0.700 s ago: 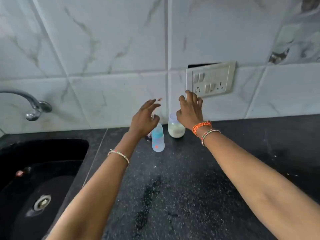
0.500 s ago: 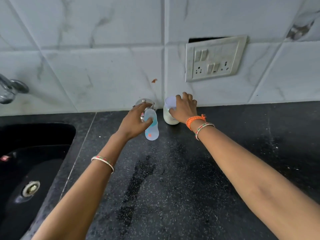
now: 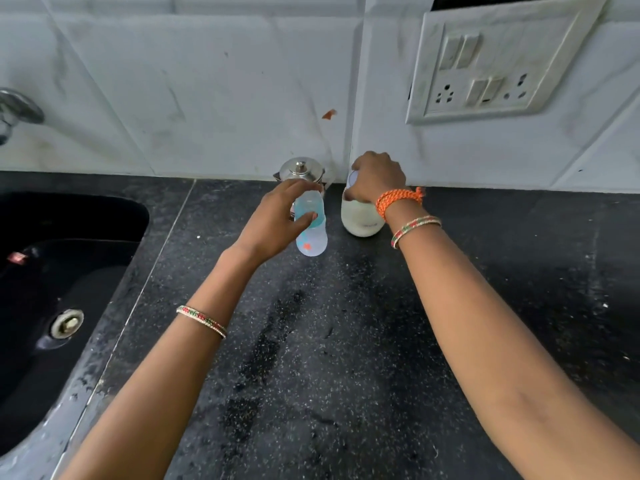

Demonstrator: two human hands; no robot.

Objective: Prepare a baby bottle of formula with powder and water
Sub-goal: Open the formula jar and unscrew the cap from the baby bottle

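Observation:
A small clear baby bottle (image 3: 312, 241) with a blue cap and an orange mark stands on the black counter near the wall. My left hand (image 3: 277, 223) is wrapped around its upper part. To its right stands a jar of pale powder (image 3: 360, 221) with a white lid. My right hand (image 3: 375, 178) grips that jar from above, covering most of the lid. A small steel pot with a knobbed lid (image 3: 300, 170) stands against the wall behind the bottle.
A black sink (image 3: 52, 306) with a metal drain lies at the left, a tap (image 3: 17, 112) above it. A white switch and socket plate (image 3: 491, 64) hangs on the tiled wall at the right. The speckled black counter (image 3: 346, 341) stretches toward me.
Both hands came down from in front of the wall and closed, the left on the baby bottle and the right on the powder jar. The camera has tilted down and closer.

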